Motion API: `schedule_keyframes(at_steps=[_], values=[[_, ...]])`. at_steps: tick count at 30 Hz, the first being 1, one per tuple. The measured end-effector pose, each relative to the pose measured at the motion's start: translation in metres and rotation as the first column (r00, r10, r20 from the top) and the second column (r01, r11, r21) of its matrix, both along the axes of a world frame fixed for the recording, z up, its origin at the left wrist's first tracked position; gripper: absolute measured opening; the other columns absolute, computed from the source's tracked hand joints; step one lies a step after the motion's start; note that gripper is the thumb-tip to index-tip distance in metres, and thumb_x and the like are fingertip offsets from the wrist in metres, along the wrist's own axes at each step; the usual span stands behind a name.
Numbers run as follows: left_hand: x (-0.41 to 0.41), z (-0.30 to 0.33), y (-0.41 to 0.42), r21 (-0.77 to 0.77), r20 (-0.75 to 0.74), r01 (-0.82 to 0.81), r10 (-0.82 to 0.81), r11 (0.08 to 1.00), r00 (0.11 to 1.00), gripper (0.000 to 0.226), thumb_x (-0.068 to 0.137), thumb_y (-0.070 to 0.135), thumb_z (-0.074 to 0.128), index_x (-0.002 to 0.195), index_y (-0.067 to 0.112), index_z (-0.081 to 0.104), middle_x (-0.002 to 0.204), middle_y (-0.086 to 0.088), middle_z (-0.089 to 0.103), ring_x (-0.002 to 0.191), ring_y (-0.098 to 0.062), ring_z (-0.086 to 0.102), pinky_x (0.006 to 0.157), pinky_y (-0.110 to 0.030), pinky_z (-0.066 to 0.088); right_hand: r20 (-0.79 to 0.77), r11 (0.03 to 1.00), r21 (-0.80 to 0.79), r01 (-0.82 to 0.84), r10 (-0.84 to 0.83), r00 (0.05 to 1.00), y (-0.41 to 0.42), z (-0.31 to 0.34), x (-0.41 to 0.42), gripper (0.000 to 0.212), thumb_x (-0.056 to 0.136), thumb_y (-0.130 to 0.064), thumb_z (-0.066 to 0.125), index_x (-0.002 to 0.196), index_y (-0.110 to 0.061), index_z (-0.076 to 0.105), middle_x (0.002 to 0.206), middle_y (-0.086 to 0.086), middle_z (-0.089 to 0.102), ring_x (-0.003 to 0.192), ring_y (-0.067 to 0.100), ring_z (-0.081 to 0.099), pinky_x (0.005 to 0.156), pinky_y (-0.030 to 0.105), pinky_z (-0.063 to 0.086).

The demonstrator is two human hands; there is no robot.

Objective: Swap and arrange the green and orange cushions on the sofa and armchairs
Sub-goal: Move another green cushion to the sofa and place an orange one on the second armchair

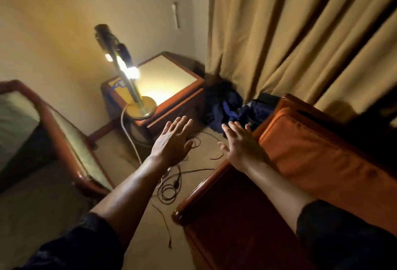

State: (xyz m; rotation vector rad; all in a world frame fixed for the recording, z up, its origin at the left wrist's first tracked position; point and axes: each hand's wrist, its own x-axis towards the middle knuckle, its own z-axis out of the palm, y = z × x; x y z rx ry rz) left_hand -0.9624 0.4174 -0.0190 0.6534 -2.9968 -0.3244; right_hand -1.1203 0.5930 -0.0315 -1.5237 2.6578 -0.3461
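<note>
Both hands reach forward empty, fingers spread: the left hand [171, 138] over the floor cables [171, 186], the right hand [241, 143] just beside the orange cushion [318, 156]. That cushion lies on the wooden-armed seat [204, 192] at right; a green cushion [15, 119] sits in the armchair [71, 140] at left.

A lit brass lamp [131, 80] is placed on a wooden side table [171, 89] in the corner. Its white cord [129, 134] is hung down to the carpet, where thin dark cables [171, 186] are coiled. Beige curtains [300, 33] are drawn at the right, and dark blue cloth [232, 108] is piled below them.
</note>
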Motion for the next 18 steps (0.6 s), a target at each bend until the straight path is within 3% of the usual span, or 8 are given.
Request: schedule_keyframes(at_steps=[3,7,13,18], values=[[0.118,0.010,-0.040,-0.018,0.001,-0.236,0.236,0.972,0.972,0.066,0.088,0.044,0.034,0.150,0.019,0.025,0.159,-0.006,0.021,0.146,-0.023,0.014,0.120,-0.042,0.004,0.033,0.992,-0.013,-0.129,0.129,0.991,-0.066,0.011,0.085,0.068,0.091,-0.051,0.037,0.149,-0.016,0.033,0.155,0.013,0.031,0.145,0.029,0.022,0.118,0.045,0.004],[0.280,0.014,-0.073,-0.003,0.063,-0.481,0.480,0.877,0.875,0.065,0.095,0.047,0.032,0.152,0.019,0.017,0.161,-0.005,0.013,0.147,-0.020,0.007,0.119,-0.040,-0.003,0.025,0.959,0.004,-0.283,0.283,0.959,-0.131,0.016,0.214,0.066,0.096,-0.052,0.039,0.151,-0.019,0.027,0.159,0.009,0.024,0.147,0.026,0.017,0.118,0.044,0.002],[0.518,0.024,-0.073,-0.023,0.056,-0.740,0.739,0.673,0.671,0.068,0.095,0.051,0.031,0.152,0.018,0.015,0.160,-0.006,0.013,0.147,-0.020,0.007,0.119,-0.041,-0.001,0.124,0.848,0.049,-0.528,0.519,0.845,-0.205,0.023,0.422,0.062,0.095,-0.056,0.035,0.148,-0.023,0.029,0.158,0.008,0.024,0.147,0.026,0.014,0.120,0.046,0.004],[0.669,0.029,-0.056,-0.011,0.083,-0.879,0.876,0.478,0.475,0.069,0.094,0.052,0.031,0.151,0.014,0.019,0.159,-0.008,0.017,0.147,-0.021,0.009,0.119,-0.045,0.001,0.135,0.722,0.074,-0.688,0.677,0.724,-0.246,0.031,0.576,0.066,0.095,-0.057,0.034,0.150,-0.020,0.029,0.159,0.008,0.023,0.148,0.023,0.013,0.120,0.043,0.002]])
